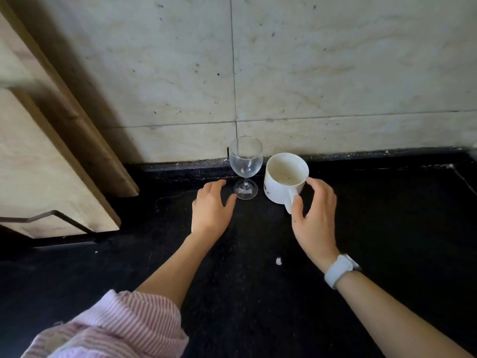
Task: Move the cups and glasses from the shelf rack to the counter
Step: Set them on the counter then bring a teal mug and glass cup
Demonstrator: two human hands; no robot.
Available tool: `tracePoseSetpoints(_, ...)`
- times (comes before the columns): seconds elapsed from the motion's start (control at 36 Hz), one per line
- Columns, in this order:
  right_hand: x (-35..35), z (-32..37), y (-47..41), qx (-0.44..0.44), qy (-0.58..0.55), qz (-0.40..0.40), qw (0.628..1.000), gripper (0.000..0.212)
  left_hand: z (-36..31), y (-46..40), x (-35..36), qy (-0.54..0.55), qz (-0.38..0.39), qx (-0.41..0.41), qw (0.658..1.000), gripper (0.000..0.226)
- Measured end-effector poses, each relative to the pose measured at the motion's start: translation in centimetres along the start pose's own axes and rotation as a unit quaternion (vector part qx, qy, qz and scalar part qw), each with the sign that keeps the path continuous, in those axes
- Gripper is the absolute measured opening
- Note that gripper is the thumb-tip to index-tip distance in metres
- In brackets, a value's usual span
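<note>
1. We see a wine glass [246, 166] upright on the black counter [387, 215], close to the tiled wall [335, 73]; a white mug [285, 178] stands just beside it, to its right
2. Left hand [211, 210] hovers by the glass foot, fingers spread, holding nothing
3. Right hand [313, 210] cups loosely around the mug handle, fingers relaxed; we cannot tell if it touches
4. We judge two pieces delivered; the shelf rack is out of view, so what remains is unknown
</note>
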State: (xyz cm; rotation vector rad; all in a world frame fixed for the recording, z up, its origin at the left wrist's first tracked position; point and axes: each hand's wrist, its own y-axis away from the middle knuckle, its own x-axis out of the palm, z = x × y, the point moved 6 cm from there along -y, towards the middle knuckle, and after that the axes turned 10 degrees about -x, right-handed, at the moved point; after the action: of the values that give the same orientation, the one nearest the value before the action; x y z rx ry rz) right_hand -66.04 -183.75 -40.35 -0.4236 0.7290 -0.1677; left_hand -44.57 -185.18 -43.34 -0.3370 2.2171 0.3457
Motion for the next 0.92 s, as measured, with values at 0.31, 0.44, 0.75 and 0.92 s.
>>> tracePoseSetpoints(0.31, 4.8, 16.0, 5.0, -0.204, 0.076, 0.267, 0.939, 0.044, 7.2, 10.3, -13.3, -0.159, -0.102, 0.045, 0.981, 0.045)
tracePoseSetpoints(0.44, 7.5, 27.2, 12.4, -0.272, 0.052, 0.347, 0.896, 0.046, 15.0, 20.6, -23.3, -0.163, -0.192, -0.027, 0.967, 0.045)
tracePoseSetpoints(0.75, 4.9, 57.5, 42.5, -0.486, -0.114, 0.455, 0.737, 0.041, 34.4, 60.6, -41.1, -0.136, -0.378, -0.266, 0.876, 0.038)
tracePoseSetpoints(0.92, 0.8, 70.2, 61.4, -0.585, -0.181, 0.491, 0.62, 0.036, 40.6, 84.3, -45.7, -0.135, -0.458, -0.386, 0.789, 0.033)
